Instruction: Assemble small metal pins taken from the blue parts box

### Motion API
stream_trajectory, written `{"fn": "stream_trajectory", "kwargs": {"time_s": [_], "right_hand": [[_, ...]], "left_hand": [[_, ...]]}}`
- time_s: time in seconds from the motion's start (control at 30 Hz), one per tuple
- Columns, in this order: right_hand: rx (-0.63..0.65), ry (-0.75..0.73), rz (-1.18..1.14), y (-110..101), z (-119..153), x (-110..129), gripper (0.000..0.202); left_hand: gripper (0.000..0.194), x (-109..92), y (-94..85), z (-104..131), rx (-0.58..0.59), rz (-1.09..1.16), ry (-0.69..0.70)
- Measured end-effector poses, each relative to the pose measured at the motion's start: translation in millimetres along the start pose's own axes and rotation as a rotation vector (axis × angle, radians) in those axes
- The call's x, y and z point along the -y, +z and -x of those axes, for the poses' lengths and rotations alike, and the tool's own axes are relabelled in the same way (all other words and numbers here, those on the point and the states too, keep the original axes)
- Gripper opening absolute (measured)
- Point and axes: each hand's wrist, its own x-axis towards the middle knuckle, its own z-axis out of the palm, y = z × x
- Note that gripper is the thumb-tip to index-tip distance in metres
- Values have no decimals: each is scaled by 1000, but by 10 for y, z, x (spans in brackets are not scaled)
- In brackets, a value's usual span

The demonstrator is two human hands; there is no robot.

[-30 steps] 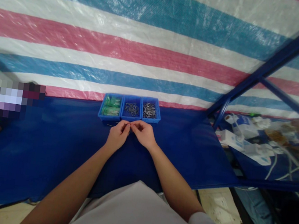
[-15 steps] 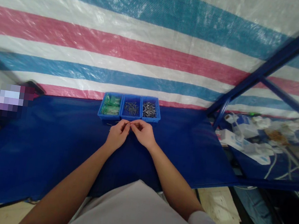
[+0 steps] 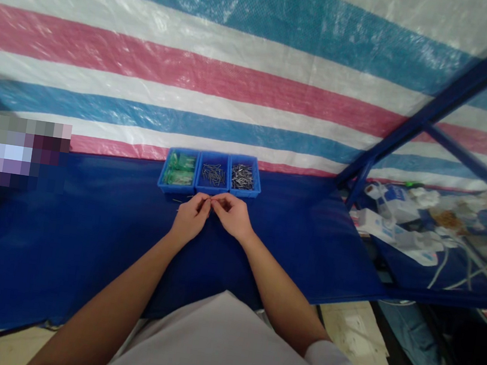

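Hands barely shifted since earlier. Blue cloth table (image 3: 60, 229), striped tarp wall (image 3: 195, 73). Left hand (image 3: 189, 218) and right hand (image 3: 232, 216) pinch a thin metal pin (image 3: 210, 201) before three blue bins (image 3: 211, 173).

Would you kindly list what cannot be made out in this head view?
- Part pinched between left hand and right hand: too small, covered by fingertips.
- Contents of the blue trays: too small to identify.
- Pixelated patch: blurred out.
- Side bench clutter: smeared, cut by the edge.
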Motion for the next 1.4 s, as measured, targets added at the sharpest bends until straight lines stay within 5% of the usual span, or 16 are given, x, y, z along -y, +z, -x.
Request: {"fn": "stream_trajectory", "kwargs": {"time_s": [1.4], "right_hand": [[26, -15, 131, -18, 31, 77, 16]], "left_hand": [[26, -16, -7, -3, 26, -47, -10]]}}
